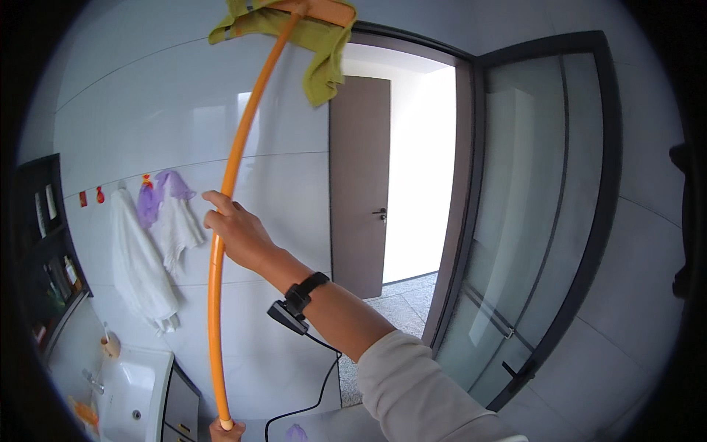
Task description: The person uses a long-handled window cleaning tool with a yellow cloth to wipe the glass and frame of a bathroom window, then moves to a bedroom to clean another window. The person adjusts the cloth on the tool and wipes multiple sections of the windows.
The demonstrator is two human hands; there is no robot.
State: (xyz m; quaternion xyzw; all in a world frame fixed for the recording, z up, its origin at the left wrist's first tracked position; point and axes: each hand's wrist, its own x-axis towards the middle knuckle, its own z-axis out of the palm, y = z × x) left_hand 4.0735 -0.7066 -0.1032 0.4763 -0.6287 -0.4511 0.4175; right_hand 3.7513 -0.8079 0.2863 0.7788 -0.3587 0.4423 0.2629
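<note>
A long orange pole (243, 132) rises up the tiled wall and looks bent by the lens. At its top is a flat orange head (326, 12), with a yellow-green cloth (301, 33) draped around it. One end of the cloth hangs down beside the top of the doorway. My right hand (240, 229) grips the pole near its middle, fingers wrapped round it. Low in the picture, my left hand (227, 432) holds the pole's bottom end; most of that hand is cut off by the frame edge.
White towels (141, 259) and a purple cloth (175, 184) hang on the wall. Below left are a washbasin (130, 387) and a dark shelf (49, 237). A glass door (525, 221) stands swung open at right. A black cable (320, 392) trails from my right wrist's device (288, 316).
</note>
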